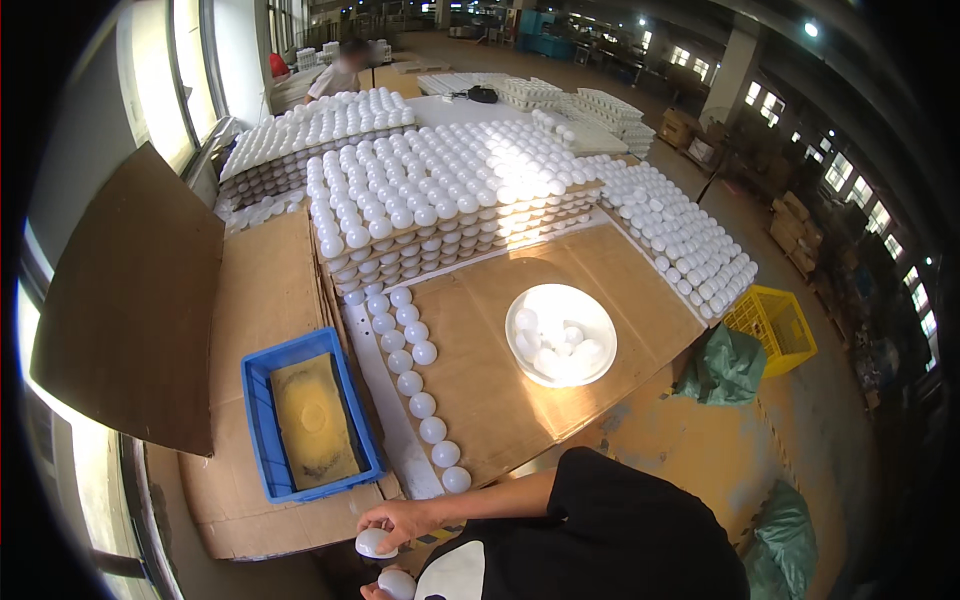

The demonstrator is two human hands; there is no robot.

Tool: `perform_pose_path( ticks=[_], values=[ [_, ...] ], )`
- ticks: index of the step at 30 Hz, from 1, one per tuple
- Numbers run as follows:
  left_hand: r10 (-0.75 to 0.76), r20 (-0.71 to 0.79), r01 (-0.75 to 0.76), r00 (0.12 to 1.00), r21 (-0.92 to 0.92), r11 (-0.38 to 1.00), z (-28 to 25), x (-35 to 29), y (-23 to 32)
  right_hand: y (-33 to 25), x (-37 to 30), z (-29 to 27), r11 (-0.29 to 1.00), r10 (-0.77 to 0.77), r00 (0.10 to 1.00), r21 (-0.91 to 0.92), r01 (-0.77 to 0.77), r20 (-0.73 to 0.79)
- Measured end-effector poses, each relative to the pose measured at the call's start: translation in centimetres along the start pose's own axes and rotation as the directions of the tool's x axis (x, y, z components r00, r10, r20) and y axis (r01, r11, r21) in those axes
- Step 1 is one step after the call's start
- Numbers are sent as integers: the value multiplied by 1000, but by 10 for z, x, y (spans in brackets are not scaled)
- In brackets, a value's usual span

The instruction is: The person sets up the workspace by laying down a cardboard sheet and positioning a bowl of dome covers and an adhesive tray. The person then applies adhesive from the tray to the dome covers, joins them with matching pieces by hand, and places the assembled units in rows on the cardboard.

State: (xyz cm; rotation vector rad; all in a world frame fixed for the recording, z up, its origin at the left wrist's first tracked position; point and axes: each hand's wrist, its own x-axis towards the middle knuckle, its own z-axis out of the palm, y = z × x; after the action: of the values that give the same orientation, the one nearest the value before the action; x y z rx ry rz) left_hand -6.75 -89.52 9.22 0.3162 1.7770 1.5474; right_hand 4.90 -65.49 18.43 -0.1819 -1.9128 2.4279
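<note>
My right hand [402,520] is closed around a white dome-shaped bulb cover [374,544] at the lower edge, just off the table's near corner. Below it, my left hand [372,592] is partly cut off by the picture's edge; its fingers grip another white bulb cover [397,584]. Closest to both hands is a blue plastic bin [254,425] with a yellowish, powdery layer inside, darker along its edges. A line of loose white bulb covers [421,405] runs along the cardboard's left side. On the cardboard stands a white bowl [597,305] with several white pieces in it, partly washed out by sunlight.
Stacked layers of white bulb covers [420,190] fill the table's far side, with another batch [690,235] at right. A tall bent cardboard sheet [130,300] stands at left by the windows. A yellow crate [790,330] and green bags [725,365] lie right. A person [338,80] is far back.
</note>
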Motion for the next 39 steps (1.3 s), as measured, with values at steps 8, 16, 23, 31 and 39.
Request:
perform_pose_path(
  ticks=[8, 16, 23, 31, 39],
  values=[
    [65, 2, -62, 998, 346, 936, -10, 37, -30, -22, -30, -48, 992, 128, 987, 25, -126, -99],
    [18, -89, 18, 996, 393, 920, 34, -6, 37, -29, 5, -103, 1000, 10, 977, -5, -11, -215],
    [-96, -243, 162, 965, 269, 949, 60, -50, 86, -69, 83, -174, 960, -136, 911, -278, 24, -390],
    [-113, -274, 101, 955, -58, 993, 68, -78, 99, -52, 187, -207, 542, -222, 944, -836, -87, -242],
    [-121, -339, 12, 933, -305, 952, 69, -104, 61, -10, 219, -176, 187, 42, 988, -970, -154, -149]
  ],
)
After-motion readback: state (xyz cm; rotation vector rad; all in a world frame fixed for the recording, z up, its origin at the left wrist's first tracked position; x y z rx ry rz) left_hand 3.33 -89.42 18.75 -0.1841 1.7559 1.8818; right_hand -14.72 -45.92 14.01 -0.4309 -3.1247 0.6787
